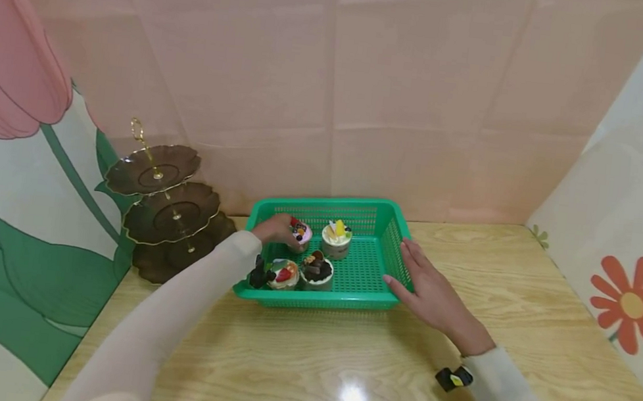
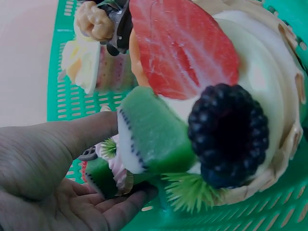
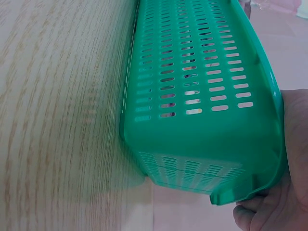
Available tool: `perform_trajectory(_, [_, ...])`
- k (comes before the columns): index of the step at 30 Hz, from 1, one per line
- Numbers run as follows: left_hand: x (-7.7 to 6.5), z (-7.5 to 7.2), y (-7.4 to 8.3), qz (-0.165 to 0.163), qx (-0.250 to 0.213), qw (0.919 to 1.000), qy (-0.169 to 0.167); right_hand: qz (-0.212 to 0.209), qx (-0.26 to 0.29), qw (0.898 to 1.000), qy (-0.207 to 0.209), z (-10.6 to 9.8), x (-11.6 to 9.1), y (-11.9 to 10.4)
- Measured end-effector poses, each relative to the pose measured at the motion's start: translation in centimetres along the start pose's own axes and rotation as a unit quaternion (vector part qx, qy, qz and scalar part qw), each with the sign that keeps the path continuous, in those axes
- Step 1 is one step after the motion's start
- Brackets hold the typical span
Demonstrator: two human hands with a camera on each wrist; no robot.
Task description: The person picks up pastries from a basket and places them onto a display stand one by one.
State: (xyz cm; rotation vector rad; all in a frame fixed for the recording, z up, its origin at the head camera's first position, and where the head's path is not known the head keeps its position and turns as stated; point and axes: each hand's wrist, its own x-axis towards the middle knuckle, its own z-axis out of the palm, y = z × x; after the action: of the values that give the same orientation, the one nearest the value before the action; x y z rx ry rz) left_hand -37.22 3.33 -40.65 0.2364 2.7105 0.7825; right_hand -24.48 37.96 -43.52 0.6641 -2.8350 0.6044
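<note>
My left hand (image 1: pixel 278 230) reaches into a green basket (image 1: pixel 319 299) and grips a pink-creamed dessert cup (image 1: pixel 302 233) topped with berries. In the left wrist view, thumb and fingers lie on either side of its pink cream (image 2: pixel 118 166). Beside it stands a cup with yellow fruit (image 1: pixel 336 238). In front are a chocolate-topped cup (image 1: pixel 317 270) and a strawberry-and-kiwi cup (image 1: pixel 284 276), which looms large in the left wrist view. My right hand (image 1: pixel 433 292) rests on the basket's right rim, fingers extended and thumb over the edge.
A three-tier brown stand (image 1: pixel 171 213) with gold edges and a ring handle stands left of the basket, behind my left forearm. All of this is on a light wooden table (image 1: pixel 291 362). A pink cloth backdrop (image 1: pixel 339 97) rises behind the table.
</note>
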Motion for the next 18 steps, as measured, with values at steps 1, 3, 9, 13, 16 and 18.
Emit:
perform_trajectory(1, [-0.05, 0.06, -0.01, -0.003, -0.006, 1.0000, 0.002, 0.000, 0.000, 1.000, 0.001, 0.01, 0.00, 0.00])
perform_trajectory(3, [-0.09, 0.19, -0.10, -0.008, -0.009, 0.9999, 0.006, -0.001, 0.001, 1.000, 0.003, 0.04, 0.01, 0.01])
perform_trajectory(9, [-0.18, 0.38, -0.28, -0.009, -0.004, 0.9998, 0.015, -0.002, 0.001, 1.000, 0.009, 0.11, 0.04, 0.05])
perform_trajectory(13, [-0.21, 0.51, -0.44, -0.006, -0.010, 0.9996, 0.025, -0.003, 0.000, 1.000, 0.005, 0.05, 0.04, 0.03])
perform_trajectory(16, [-0.14, 0.69, -0.67, -0.004, -0.012, 0.9994, 0.031, -0.002, 0.000, 1.000, 0.002, 0.02, 0.05, -0.01])
perform_trajectory(18, [-0.10, 0.82, -0.83, -0.003, -0.018, 0.9993, 0.034, -0.002, 0.001, 1.000, 0.001, 0.02, 0.05, -0.07])
